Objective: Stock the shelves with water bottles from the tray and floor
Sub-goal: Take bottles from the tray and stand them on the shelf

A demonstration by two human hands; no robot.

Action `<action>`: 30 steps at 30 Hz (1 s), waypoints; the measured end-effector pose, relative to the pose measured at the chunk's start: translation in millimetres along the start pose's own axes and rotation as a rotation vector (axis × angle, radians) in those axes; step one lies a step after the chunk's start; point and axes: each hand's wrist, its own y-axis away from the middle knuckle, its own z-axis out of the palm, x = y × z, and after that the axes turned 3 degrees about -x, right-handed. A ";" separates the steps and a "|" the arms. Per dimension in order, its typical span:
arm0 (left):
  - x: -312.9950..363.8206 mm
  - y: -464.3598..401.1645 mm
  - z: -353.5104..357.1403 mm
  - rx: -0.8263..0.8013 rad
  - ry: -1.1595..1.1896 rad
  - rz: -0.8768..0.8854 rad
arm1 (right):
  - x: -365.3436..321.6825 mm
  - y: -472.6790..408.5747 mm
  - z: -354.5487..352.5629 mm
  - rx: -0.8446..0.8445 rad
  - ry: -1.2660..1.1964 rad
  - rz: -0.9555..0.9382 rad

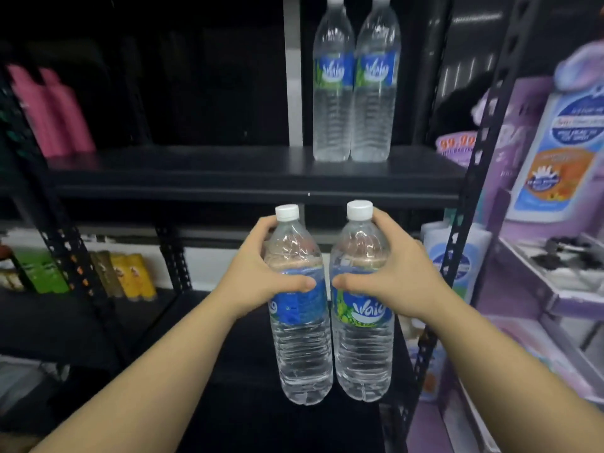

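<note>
Nearest, two bare forearms reach forward, each hand wrapped around its own water bottle. The left hand has its grip clenched on the shoulder of the left bottle, thumb lying across the top of the blue label. The right hand grips the right bottle the same way, fingers curled behind the neck. Both bottles are upright, full, white caps on, held side by side and just about touching, in the air in front of the black shelving, with their caps just below the front edge of the upper shelf.

Farther back on that shelf, two more bottles of the same brand stand together toward the right side, touching each other. To their left the board is bare up to some pink containers at the far left, blurred.

I judge the step in hand to be carrying this pair to the shelf. The next move probably calls for raising both bottles above the shelf lip, then setting them down upright beside or in front of the standing pair without knocking them, and only then loosening the fingers. Neither tray nor floor stock is in view.
</note>
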 end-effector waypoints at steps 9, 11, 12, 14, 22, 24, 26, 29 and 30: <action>103.4 -57.2 -34.1 0.005 -0.022 0.218 | -66.9 -71.8 -47.5 0.128 0.058 -0.138; 120.0 -69.0 -42.3 0.000 -0.021 0.258 | -80.8 -81.4 -52.9 0.159 0.045 -0.156; 128.6 -75.2 -46.2 -0.005 -0.019 0.278 | -86.8 -88.2 -56.0 0.178 0.041 -0.164; 145.4 -86.9 -54.5 -0.016 -0.015 0.315 | -100.6 -102.8 -62.4 0.216 0.044 -0.173; 219.2 -140.3 -83.2 -0.056 -0.030 0.427 | -168.3 -157.8 -96.9 0.235 0.001 -0.237; 233.9 -155.8 -89.6 -0.037 -0.023 0.449 | -180.9 -171.4 -106.0 0.264 -0.007 -0.267; 244.9 -172.3 -94.9 -0.015 -0.018 0.476 | -188.9 -184.2 -114.4 0.304 -0.014 -0.293; 252.3 -195.8 -100.6 0.002 -0.036 0.499 | -191.4 -205.2 -122.3 0.351 0.013 -0.304; 252.5 -203.8 -102.0 0.008 -0.043 0.501 | -190.1 -212.7 -123.1 0.361 0.032 -0.301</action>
